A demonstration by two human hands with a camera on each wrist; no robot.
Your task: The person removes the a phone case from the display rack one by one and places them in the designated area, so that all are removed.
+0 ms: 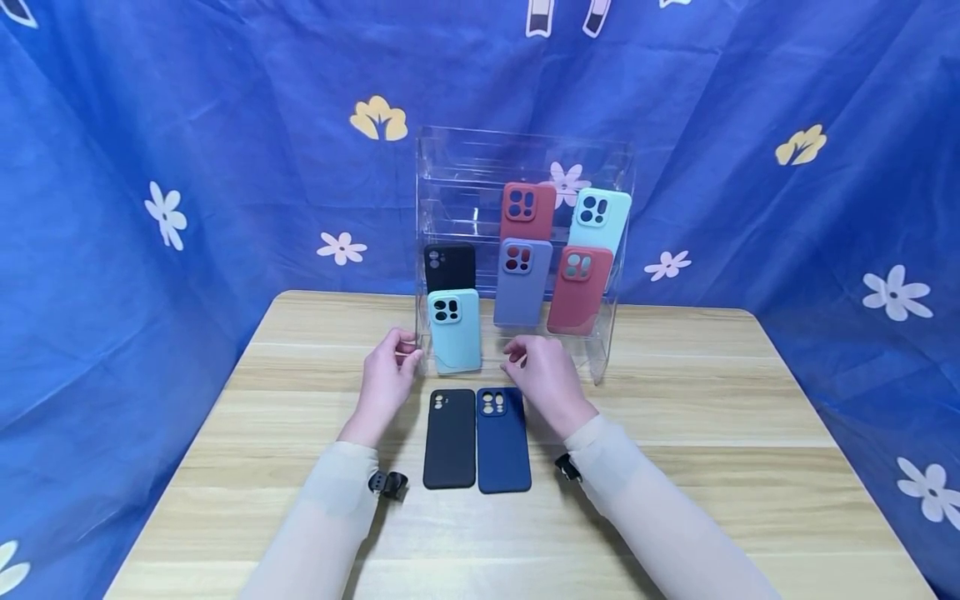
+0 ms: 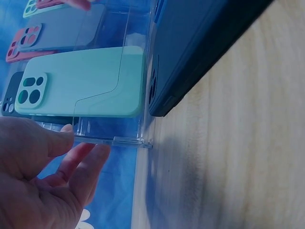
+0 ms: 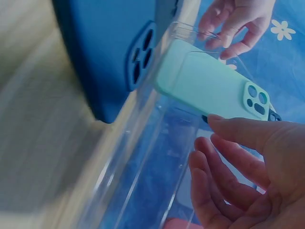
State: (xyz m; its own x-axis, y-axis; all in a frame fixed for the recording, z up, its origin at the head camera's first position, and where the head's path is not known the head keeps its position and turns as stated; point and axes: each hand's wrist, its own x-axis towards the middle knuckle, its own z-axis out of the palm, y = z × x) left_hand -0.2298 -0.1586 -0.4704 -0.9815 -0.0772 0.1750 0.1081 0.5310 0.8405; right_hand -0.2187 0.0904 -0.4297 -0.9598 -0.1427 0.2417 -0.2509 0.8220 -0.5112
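Note:
A mint phone case (image 1: 455, 333) stands in the front tier of a clear acrylic display stand (image 1: 525, 143). My left hand (image 1: 386, 379) is at the stand's left side, fingertips right at its clear edge (image 2: 128, 141). To the right of the mint case is my right hand (image 1: 547, 379), its fingers loosely bent and holding nothing. In the right wrist view its thumb tip (image 3: 217, 120) overlaps the mint case's edge. A black phone case (image 1: 450, 437) and a navy blue phone case (image 1: 504, 446) lie side by side on the table between my forearms.
Behind the mint case stands a black case (image 1: 450, 265). Farther right, the stand's tiers hold a purple case (image 1: 522, 292), two red cases (image 1: 579, 296) and a pale mint case (image 1: 611, 218). A blue patterned curtain (image 1: 262, 167) hangs behind the wooden table (image 1: 712, 417).

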